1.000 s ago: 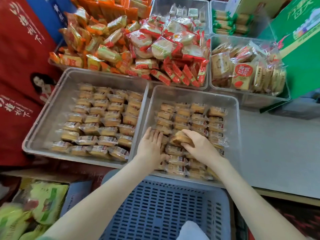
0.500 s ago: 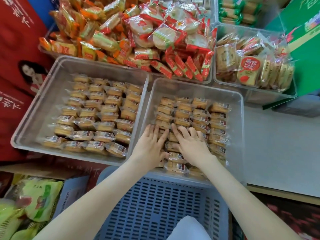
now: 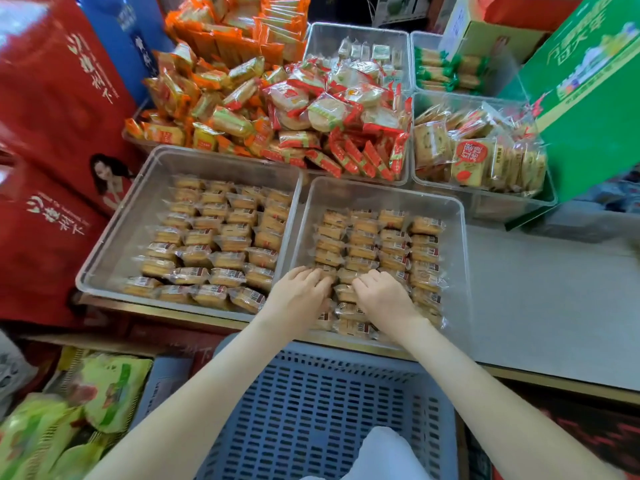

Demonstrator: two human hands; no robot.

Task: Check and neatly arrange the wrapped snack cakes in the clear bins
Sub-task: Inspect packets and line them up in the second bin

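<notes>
Within right bin (image 3: 381, 197), left hand (image 3: 299, 294), right hand (image 3: 384, 297) press snack cakes (image 3: 363, 237), seemingly flat-open.

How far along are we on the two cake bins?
Done: the left bin holds tidy rows, and so does the far half of the right bin. In hand: left hand and right hand are on cakes in its near rows. Left: those near rows, which look jumbled.
</notes>
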